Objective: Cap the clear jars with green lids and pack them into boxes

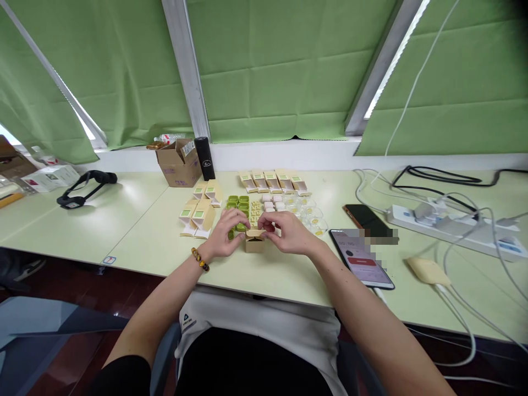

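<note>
The small tan cardboard box [254, 245] is near the pale greenish table's [297, 280] front edge, a strip of tabletop between. Square green cups [233, 198] crowd behind the box; room opens nearer its right. The half-curled left hand [225, 234] and pinching right hand [286, 231] grasp its upper sides.

the small box [254, 246] looks like thin, matt card, as do the pale cartons [199, 219]; the green cups [233, 199] look like plastic with a slight gloss, the clear cups [317, 222] see-through, shiny plastic; the tabletop [136, 242] is smooth with a soft sheen, the curtains [289, 60] matt, creased cloth, the brown box [180, 171] dull cardboard, the power strip [456, 227] smooth white plastic, the bracelet [199, 259] glossy beads
</note>
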